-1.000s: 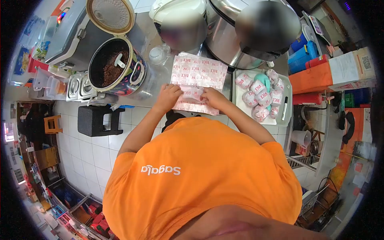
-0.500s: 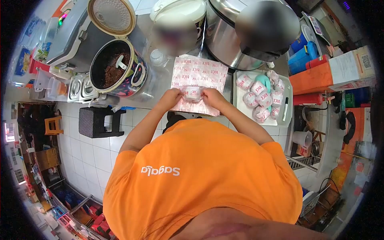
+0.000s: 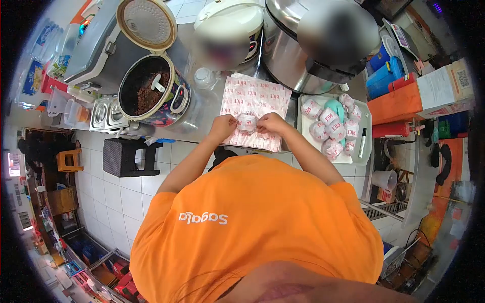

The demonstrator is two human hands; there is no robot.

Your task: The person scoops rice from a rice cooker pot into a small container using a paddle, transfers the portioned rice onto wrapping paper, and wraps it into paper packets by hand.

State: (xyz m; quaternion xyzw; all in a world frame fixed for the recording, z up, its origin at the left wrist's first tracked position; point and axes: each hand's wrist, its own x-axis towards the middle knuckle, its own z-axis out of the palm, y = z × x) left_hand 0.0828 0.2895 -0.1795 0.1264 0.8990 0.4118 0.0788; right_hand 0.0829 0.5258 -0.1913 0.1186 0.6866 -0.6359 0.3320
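Observation:
A small parcel (image 3: 247, 122) in white paper with red print sits on a stack of matching printed wrapping paper (image 3: 257, 96) at the counter's front edge. At the parcel's left side, my left hand (image 3: 223, 127) is closed, its fingertips pinching the paper end. My right hand (image 3: 272, 124) is closed on the opposite end, thumb and fingers together. What lies inside the wrapping is hidden. To the right, a white tray (image 3: 359, 157) carries several similar wrapped parcels (image 3: 335, 130), a teal tool (image 3: 337, 106) partly under them, and a marker (image 3: 362, 143).
On the left, an open pot (image 3: 179, 101) holds dark brown shredded food and a white-handled utensil. A clear container (image 3: 204, 78) stands beside it. A lidded rice cooker (image 3: 227, 20) and a large steel vessel (image 3: 283, 50) stand behind the paper. Below the counter is a dark woven stool (image 3: 121, 156).
The parcel's paper ends are drawn in, so it looks more compact. My hands remain at its two sides. The whole view has shifted slightly right and down.

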